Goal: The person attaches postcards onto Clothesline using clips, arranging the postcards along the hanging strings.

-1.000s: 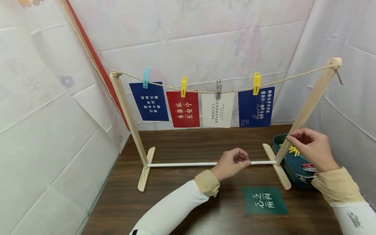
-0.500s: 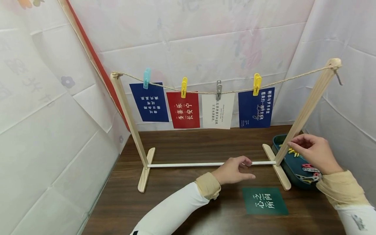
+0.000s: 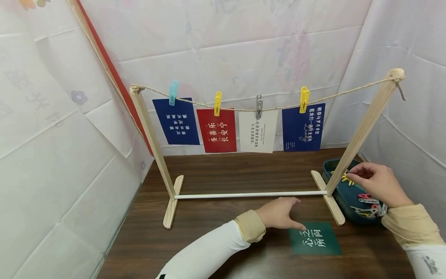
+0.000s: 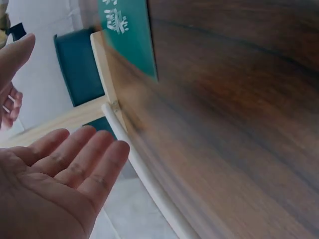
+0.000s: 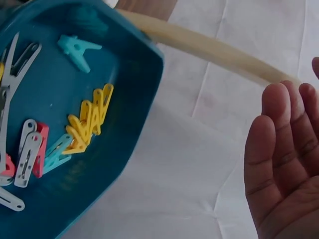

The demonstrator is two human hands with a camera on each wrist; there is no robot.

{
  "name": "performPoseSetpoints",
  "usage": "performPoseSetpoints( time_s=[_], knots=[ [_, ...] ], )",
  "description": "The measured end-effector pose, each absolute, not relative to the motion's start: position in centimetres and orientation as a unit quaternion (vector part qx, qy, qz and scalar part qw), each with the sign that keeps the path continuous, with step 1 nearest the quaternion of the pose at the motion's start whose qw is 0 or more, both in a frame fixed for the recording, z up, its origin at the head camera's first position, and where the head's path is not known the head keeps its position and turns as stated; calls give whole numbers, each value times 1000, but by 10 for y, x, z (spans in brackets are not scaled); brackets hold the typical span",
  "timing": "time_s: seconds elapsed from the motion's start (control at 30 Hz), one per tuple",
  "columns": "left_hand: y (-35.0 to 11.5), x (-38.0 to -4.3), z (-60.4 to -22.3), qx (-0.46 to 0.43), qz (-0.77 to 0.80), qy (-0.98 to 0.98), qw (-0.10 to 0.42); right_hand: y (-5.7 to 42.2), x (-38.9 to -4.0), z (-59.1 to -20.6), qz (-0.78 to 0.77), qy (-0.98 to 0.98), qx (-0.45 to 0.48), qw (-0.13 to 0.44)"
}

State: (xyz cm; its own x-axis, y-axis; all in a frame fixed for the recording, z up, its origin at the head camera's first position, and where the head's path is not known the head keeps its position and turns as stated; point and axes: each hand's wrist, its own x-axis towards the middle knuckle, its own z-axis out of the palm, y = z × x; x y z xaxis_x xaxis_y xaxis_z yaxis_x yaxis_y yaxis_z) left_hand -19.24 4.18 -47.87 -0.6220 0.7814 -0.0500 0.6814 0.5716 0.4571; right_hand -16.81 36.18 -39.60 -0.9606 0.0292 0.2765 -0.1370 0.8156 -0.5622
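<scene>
My left hand (image 3: 280,213) is low over the table, its thumb tip over the near corner of a green card (image 3: 318,244) with white characters. Its fingers are spread and hold nothing in the left wrist view, where the palm (image 4: 45,194) shows. My right hand (image 3: 381,184) hovers at the right post, above a dark teal bin (image 3: 343,197); its fingers (image 5: 286,144) are loosely bent and no object shows in them. Inside the bin lie yellow clothespins (image 5: 89,119), grey clothespins (image 5: 29,157), and red and light-blue ones.
A wooden stand with a white crossbar (image 3: 244,195) holds up a twine line (image 3: 334,95). Clothespins hang a dark blue card (image 3: 175,122), a red card (image 3: 216,131), a white card (image 3: 258,131) and another blue card (image 3: 303,128) from it. The right post (image 3: 366,128) rises beside the bin.
My left hand has come down from the crossbar toward the green card, its fingers spreading. The right hand has lowered and shifted a little right, over the bin.
</scene>
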Motion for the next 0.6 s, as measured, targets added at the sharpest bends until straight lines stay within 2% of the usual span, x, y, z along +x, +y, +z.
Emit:
performPoseSetpoints(
  time_s=[0.6],
  knots=[
    [56,-174,-499,454,60,881,121,381,-175,-403,255,-961,25,98]
  ],
)
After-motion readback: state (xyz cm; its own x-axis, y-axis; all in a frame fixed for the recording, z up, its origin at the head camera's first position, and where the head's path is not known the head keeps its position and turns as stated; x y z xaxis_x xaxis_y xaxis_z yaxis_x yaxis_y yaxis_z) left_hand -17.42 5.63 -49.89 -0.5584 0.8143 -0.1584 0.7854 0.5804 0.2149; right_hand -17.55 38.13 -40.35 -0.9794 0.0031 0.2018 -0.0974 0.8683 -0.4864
